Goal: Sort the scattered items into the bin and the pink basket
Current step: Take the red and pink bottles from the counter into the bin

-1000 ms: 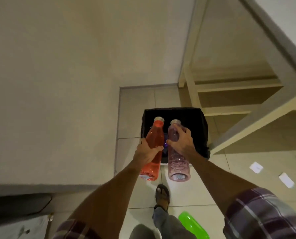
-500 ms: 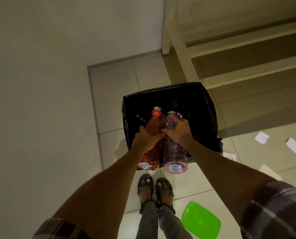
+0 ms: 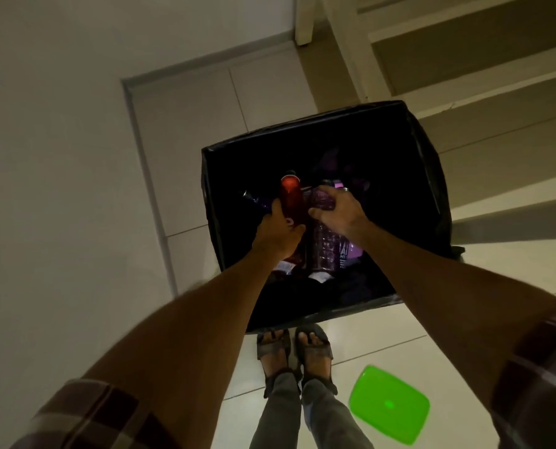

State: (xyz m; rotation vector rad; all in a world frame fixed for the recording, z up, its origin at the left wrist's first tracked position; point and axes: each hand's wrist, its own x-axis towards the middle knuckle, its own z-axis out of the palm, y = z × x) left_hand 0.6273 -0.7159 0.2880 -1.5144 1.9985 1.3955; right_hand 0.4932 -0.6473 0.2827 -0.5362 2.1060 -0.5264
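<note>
A black bin [image 3: 427, 176] stands on the tiled floor in front of my feet. Both my hands reach down inside it. My left hand [image 3: 278, 231] grips a red bottle [image 3: 291, 197] around its body. My right hand [image 3: 340, 210] grips a pink bottle [image 3: 325, 251] near its neck. The two bottles are side by side, tilted, with their caps pointing away from me. Purple bottles lie in the dark bottom of the bin, one purple bottle [image 3: 255, 202] just left of my left hand. No pink basket is in view.
A green plastic lid [image 3: 388, 405] lies on the floor to the right of my sandalled feet [image 3: 294, 348]. A wall runs along the left. Cream wooden shelving [image 3: 464, 53] stands behind and to the right of the bin.
I have stepped up to the bin and lowered both bottles from above its rim down into it. The view has tilted further down.
</note>
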